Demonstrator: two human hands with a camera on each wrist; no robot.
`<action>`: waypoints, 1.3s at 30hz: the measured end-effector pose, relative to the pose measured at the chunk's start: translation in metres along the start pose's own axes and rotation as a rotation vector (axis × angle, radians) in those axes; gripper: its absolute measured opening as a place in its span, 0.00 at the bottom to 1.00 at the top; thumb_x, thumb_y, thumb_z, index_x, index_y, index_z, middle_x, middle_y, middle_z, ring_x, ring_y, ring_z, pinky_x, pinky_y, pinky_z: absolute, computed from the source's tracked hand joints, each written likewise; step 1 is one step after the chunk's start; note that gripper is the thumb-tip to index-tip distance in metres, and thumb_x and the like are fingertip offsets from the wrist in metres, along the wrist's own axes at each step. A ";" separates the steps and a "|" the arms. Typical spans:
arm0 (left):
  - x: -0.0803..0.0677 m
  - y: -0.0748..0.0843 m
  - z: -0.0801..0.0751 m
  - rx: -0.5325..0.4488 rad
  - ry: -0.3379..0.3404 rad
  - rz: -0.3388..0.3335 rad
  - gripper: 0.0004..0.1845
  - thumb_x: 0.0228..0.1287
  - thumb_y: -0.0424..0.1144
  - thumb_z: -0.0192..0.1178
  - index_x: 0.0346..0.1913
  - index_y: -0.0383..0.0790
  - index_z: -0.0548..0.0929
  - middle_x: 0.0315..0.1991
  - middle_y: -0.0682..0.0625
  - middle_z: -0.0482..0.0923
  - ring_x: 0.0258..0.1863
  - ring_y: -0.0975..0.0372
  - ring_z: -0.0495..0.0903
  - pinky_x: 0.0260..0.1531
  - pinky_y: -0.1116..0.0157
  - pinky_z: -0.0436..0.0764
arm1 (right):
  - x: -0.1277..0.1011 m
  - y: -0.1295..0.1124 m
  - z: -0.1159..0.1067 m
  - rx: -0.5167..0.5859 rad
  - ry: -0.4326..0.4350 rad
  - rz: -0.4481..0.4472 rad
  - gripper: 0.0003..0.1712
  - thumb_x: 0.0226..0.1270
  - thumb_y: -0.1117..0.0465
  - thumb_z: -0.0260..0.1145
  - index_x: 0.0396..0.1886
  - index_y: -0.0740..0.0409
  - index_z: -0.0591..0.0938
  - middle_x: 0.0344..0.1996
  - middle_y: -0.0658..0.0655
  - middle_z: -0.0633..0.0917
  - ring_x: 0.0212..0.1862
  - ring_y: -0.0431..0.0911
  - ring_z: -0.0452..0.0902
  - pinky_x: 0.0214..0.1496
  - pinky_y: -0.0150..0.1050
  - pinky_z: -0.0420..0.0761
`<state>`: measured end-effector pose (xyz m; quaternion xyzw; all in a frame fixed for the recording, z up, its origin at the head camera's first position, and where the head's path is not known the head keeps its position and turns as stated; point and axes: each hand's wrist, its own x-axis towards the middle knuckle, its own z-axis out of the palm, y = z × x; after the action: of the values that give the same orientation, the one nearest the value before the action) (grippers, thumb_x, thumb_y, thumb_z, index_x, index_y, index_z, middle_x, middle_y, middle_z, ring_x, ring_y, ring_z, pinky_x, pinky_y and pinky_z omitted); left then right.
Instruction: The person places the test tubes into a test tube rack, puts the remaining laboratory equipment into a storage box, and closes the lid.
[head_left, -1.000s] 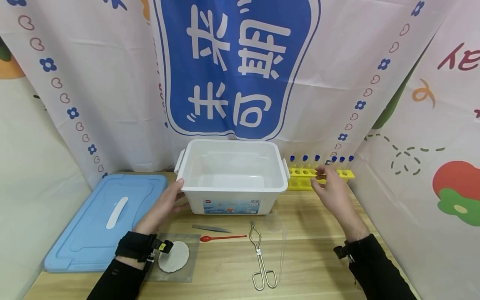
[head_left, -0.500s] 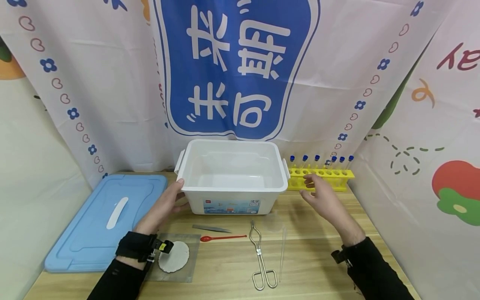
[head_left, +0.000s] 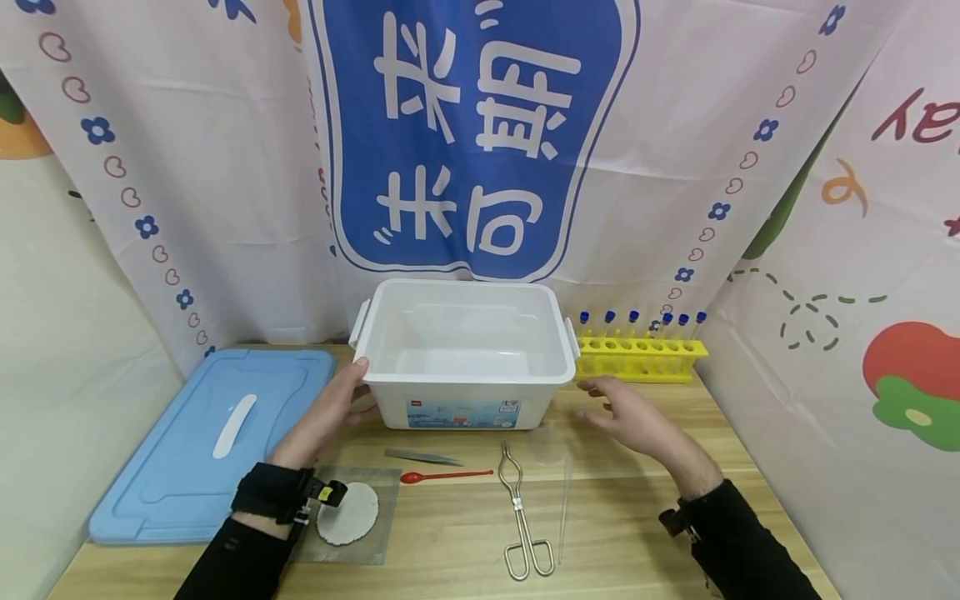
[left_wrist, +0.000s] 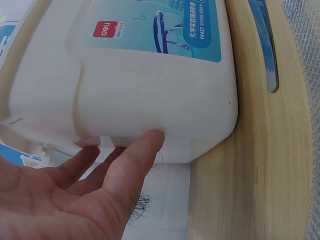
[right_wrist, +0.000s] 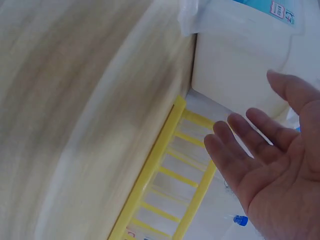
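On bench, white storage box [head_left: 465, 354]: empty, light, stiff, smooth walls likely slippery; hold under side rims. Left hand [head_left: 330, 412] flat against left wall, right hand [head_left: 637, 412] open, apart from box

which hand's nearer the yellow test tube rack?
Right. The right hand hovers just in front of the yellow test tube rack; the left hand rests on the white bin, opposite side.
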<state>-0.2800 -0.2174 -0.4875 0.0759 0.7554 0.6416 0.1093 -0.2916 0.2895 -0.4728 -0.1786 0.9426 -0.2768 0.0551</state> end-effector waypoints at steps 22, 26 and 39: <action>0.000 0.000 0.000 -0.020 -0.008 0.009 0.47 0.98 0.67 0.34 0.99 0.40 0.40 0.97 0.28 0.44 0.96 0.27 0.46 0.85 0.25 0.68 | 0.002 -0.011 0.039 0.087 -0.026 -0.160 0.14 0.87 0.62 0.74 0.63 0.64 0.91 0.62 0.65 0.93 0.65 0.62 0.93 0.68 0.57 0.97; 0.000 0.000 0.000 -0.022 -0.007 0.006 0.47 0.98 0.67 0.34 0.99 0.40 0.40 0.97 0.28 0.44 0.96 0.27 0.46 0.85 0.25 0.68 | 0.003 -0.013 0.043 0.119 -0.021 -0.184 0.10 0.87 0.66 0.73 0.60 0.65 0.91 0.60 0.65 0.94 0.62 0.61 0.94 0.66 0.53 0.98; 0.000 0.001 0.000 -0.005 -0.006 -0.004 0.47 0.98 0.67 0.34 0.99 0.40 0.40 0.97 0.29 0.43 0.96 0.28 0.46 0.86 0.25 0.69 | 0.003 -0.013 0.051 0.131 -0.051 -0.157 0.08 0.88 0.66 0.71 0.58 0.62 0.90 0.61 0.63 0.94 0.64 0.60 0.93 0.65 0.50 0.98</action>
<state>-0.2804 -0.2169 -0.4868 0.0763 0.7537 0.6429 0.1130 -0.2802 0.2527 -0.5088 -0.2550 0.9037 -0.3369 0.0686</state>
